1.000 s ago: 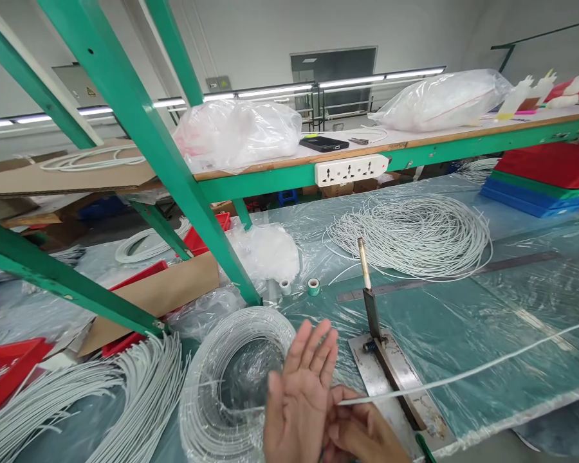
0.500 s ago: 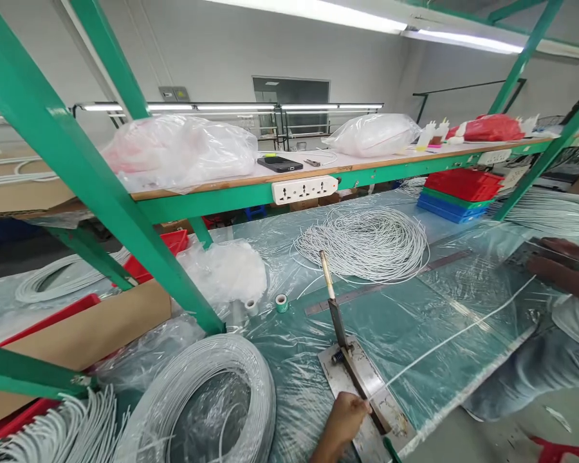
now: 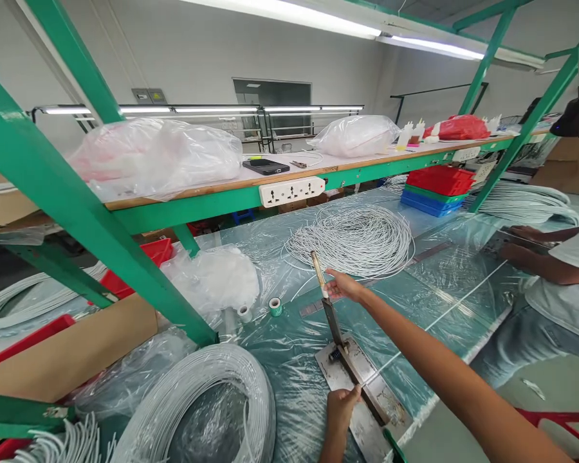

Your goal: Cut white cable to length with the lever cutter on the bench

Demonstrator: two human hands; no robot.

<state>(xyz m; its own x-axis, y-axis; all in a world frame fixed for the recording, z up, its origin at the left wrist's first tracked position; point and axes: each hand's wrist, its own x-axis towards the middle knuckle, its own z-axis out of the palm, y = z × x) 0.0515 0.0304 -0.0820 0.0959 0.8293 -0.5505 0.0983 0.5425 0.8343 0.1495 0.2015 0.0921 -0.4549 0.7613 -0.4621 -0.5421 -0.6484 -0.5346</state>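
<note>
Two hands at the steel lever cutter (image 3: pixel 361 386): your right hand (image 3: pixel 340 285) closes round its raised handle (image 3: pixel 318 273), your left hand (image 3: pixel 340 402) pinches the thin white cable (image 3: pixel 444 315) across the blade. Press down squarely next.

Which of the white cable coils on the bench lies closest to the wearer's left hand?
The tight round coil at the near left, beside the left hand. The loose coil lies farther back, beyond the cutter handle.

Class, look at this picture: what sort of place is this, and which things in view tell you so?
Most likely a factory workbench for cutting cable: coils of white cable lie on the plastic-covered bench, a lever cutter sits under the right hand, and green steel shelving stands over it.
</note>
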